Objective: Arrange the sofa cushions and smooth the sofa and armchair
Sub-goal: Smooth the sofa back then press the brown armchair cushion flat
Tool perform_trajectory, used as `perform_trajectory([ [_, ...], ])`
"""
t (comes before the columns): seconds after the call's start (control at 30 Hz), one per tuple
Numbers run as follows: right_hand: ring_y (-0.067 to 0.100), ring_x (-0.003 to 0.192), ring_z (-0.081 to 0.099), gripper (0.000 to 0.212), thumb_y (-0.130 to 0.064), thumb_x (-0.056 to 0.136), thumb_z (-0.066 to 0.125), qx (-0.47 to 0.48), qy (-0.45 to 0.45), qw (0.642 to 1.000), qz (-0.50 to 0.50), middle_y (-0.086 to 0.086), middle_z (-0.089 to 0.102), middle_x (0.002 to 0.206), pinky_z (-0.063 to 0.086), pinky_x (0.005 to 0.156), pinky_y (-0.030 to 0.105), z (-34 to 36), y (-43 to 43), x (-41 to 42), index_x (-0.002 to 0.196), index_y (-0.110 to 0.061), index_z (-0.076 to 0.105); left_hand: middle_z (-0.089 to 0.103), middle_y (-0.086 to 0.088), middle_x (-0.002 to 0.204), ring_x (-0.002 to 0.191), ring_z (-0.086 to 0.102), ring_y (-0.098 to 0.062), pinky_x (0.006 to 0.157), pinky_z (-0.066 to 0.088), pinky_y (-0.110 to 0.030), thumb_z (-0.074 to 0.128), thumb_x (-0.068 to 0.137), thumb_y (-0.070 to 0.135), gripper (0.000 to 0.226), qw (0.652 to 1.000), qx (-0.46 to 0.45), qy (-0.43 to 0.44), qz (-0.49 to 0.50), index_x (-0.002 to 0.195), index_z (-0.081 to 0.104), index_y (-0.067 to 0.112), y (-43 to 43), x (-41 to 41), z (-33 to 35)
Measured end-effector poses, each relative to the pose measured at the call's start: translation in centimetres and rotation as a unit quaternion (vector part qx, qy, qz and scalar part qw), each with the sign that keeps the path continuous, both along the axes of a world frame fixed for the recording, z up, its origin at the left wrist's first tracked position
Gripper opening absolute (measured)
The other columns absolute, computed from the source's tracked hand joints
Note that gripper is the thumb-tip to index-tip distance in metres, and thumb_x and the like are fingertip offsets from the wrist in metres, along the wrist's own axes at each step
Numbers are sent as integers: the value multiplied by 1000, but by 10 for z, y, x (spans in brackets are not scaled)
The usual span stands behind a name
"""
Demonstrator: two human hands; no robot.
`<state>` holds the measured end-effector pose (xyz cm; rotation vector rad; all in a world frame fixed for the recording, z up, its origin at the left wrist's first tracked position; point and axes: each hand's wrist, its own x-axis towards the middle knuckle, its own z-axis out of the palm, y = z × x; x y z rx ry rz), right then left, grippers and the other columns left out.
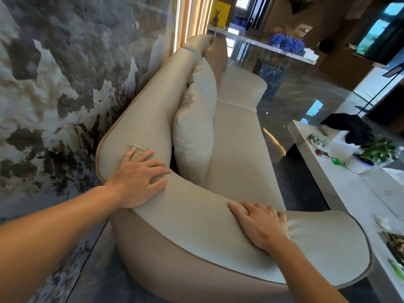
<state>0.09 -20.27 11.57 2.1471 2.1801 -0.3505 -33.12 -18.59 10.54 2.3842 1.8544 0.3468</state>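
Observation:
A cream sofa point(236, 136) with a tan outer shell runs away from me along the wall. My left hand point(140, 176) lies flat on the top of its curved backrest, fingers spread. On the near armrest rests my right hand point(262, 226), palm down and fingers apart. Neither hand holds anything. Cream cushions point(192, 136) lean against the backrest, one behind another. A tan cushion point(216, 55) stands at the far end.
A marbled wall point(54, 84) is close on the left. A white coffee table point(349, 189) on the right carries a potted plant point(376, 154), a dark cloth point(352, 127) and small items. Glossy dark floor point(295, 106) lies between. Blue flowers point(286, 43) sit on a far counter.

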Motion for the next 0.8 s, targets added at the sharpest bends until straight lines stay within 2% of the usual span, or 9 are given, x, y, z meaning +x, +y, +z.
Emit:
perform_trajectory([
  [0.33,32,119,48,84,-83,76,-2,2,-24,1000,-2,4,58,130,30,97,56,-7,8,-10,132,-46,48,41,21,148,146,13,-14,117,-3,-48,14,87,63,57,999,-4,43,28,136,42,51,3,-5,0],
  [0.6,23,112,57,79,-77,78,3,-42,17,999,7,-4,65,121,32,104,58,-14,39,-11,118,-43,62,39,19,149,146,11,-16,116,-5,-49,14,90,60,55,996,-15,79,46,138,38,49,8,-2,-3],
  [0.67,26,115,56,79,-75,79,2,-47,-15,999,6,-2,65,124,30,104,60,-8,36,-14,121,-43,60,31,17,154,147,6,-17,116,-6,-51,12,92,56,55,993,-55,95,45,142,33,46,7,1,5],
  [0.73,31,123,51,73,-69,84,2,-86,-65,994,-16,4,61,132,23,106,65,3,27,-21,127,-41,54,20,12,160,148,-1,-21,116,-3,-56,13,96,48,53,979,-158,120,54,147,25,41,6,12,24],
  [0.8,36,134,41,66,-64,92,7,-134,-76,987,-44,10,51,145,19,110,67,15,15,-29,137,-34,45,21,1,160,147,8,-31,114,14,-58,20,99,40,52,951,-255,161,73,149,26,27,9,30,50],
])
